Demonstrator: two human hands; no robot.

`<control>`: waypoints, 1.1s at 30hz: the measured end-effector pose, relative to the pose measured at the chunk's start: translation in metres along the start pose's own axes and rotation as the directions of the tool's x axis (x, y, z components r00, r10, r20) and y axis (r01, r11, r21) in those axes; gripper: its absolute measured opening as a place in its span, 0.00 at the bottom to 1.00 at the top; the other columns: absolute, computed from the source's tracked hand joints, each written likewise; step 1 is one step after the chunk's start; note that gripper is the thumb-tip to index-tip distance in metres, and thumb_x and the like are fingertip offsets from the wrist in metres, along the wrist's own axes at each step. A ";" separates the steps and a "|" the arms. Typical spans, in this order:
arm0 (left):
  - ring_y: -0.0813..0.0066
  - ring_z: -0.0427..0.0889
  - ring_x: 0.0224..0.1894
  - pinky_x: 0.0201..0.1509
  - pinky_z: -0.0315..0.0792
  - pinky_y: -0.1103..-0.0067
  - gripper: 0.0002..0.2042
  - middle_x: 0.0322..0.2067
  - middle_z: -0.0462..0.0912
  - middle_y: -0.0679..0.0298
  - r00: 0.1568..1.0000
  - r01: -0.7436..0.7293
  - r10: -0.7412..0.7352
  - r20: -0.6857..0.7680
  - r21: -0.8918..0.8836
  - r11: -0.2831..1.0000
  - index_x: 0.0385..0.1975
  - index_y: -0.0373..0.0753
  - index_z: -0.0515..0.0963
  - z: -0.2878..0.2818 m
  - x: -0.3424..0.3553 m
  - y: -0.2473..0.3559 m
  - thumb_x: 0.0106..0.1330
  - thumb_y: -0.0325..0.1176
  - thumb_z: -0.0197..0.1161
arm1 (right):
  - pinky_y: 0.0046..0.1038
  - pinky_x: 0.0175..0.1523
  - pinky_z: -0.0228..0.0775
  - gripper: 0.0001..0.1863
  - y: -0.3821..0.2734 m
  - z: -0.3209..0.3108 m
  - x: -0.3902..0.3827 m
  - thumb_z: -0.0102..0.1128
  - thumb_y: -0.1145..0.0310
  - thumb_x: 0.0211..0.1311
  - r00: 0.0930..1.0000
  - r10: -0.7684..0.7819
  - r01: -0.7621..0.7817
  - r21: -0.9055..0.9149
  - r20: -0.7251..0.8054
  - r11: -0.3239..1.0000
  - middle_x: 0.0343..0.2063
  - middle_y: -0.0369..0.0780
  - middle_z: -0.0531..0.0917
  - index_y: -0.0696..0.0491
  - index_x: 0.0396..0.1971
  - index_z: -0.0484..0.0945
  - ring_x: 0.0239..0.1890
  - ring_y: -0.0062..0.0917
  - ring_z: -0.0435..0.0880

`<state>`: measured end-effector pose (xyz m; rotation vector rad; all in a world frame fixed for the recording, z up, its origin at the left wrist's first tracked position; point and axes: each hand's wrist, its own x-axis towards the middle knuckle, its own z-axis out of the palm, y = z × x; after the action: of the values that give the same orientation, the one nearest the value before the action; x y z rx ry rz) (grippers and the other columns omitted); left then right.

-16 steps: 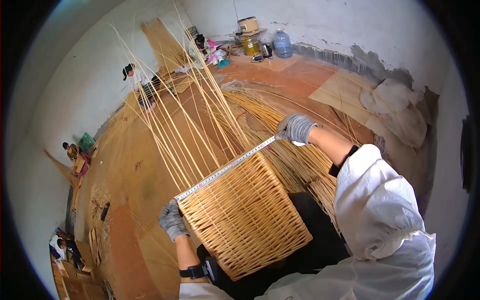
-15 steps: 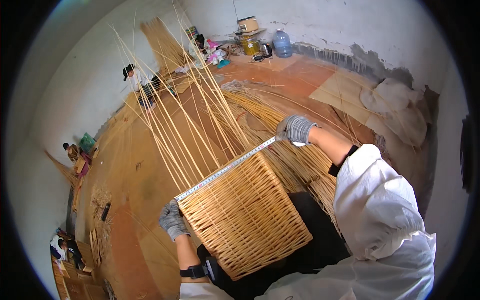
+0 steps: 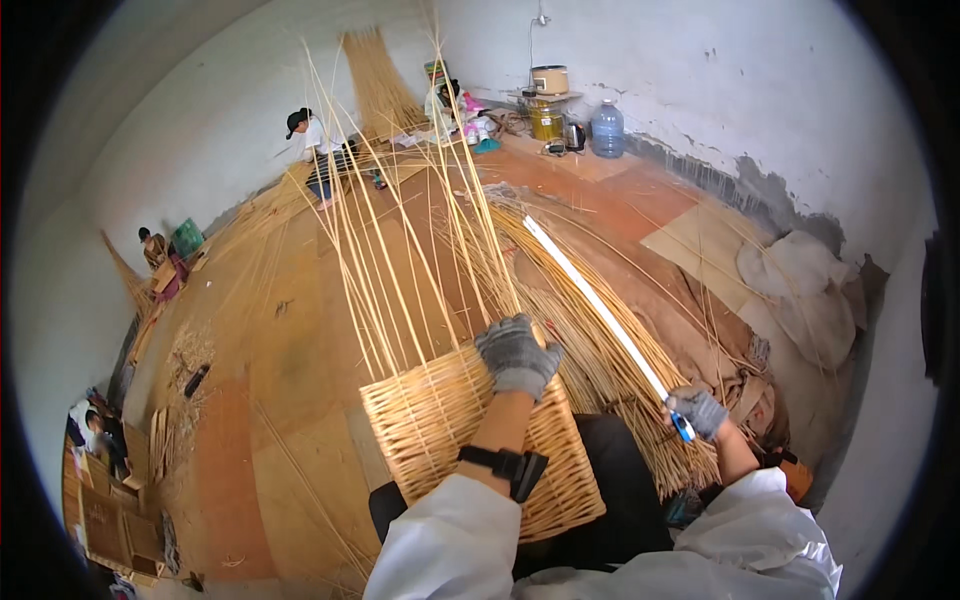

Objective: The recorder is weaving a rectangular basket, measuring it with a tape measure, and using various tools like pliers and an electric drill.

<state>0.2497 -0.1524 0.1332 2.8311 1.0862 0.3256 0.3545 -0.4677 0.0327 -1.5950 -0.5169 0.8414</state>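
A square woven wicker panel lies tilted over my lap, with long bare willow rods rising from its far edge. My left hand, in a grey glove, grips the far edge near its right corner, the fingers over the weave. Out to the right, my gloved right hand is closed round a tape measure with a blue case. Its white blade extends up and to the left, apart from the panel and over a heap of loose rods.
Other people sit working by the left wall, one person at the far end. A rod bundle leans there. At the back stand a blue water bottle and a kettle. Pale sacks lie at right.
The tape has left the panel's far edge and swung right in my right hand. My left hand has moved from the left corner to near the right corner.
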 end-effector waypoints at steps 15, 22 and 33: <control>0.75 0.74 0.37 0.46 0.71 0.79 0.22 0.35 0.73 0.67 0.948 -0.316 -0.032 -0.316 -0.949 0.024 0.41 0.37 0.70 -0.015 -0.075 -0.244 0.44 0.31 0.67 | 0.21 0.32 0.70 0.10 -0.157 0.011 0.015 0.62 0.66 0.55 0.960 -0.016 0.148 -0.460 0.278 0.876 0.20 0.39 0.82 0.59 0.25 0.81 0.24 0.19 0.80; 0.74 0.73 0.46 0.53 0.68 0.80 0.20 0.44 0.75 0.62 0.878 -0.240 -0.395 -0.270 -0.963 0.125 0.52 0.32 0.70 0.007 -0.079 -0.240 0.60 0.32 0.60 | 0.21 0.29 0.70 0.07 -0.192 0.068 0.084 0.60 0.70 0.55 0.933 -0.011 0.228 -0.565 0.361 0.793 0.19 0.37 0.82 0.59 0.24 0.81 0.22 0.19 0.80; 0.80 0.74 0.26 0.30 0.70 0.82 0.10 0.26 0.79 0.66 0.872 0.054 -0.462 -0.163 -0.905 0.421 0.34 0.31 0.81 -0.034 -0.063 -0.261 0.62 0.32 0.58 | 0.26 0.25 0.65 0.08 -0.192 0.078 0.149 0.60 0.61 0.49 0.929 -0.105 0.353 -0.766 0.354 0.537 0.16 0.33 0.81 0.49 0.23 0.83 0.18 0.19 0.77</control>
<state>0.0265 -0.0003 0.1140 1.6215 0.9642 1.1003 0.4144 -0.2693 0.1813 -2.1923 -1.4701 0.6220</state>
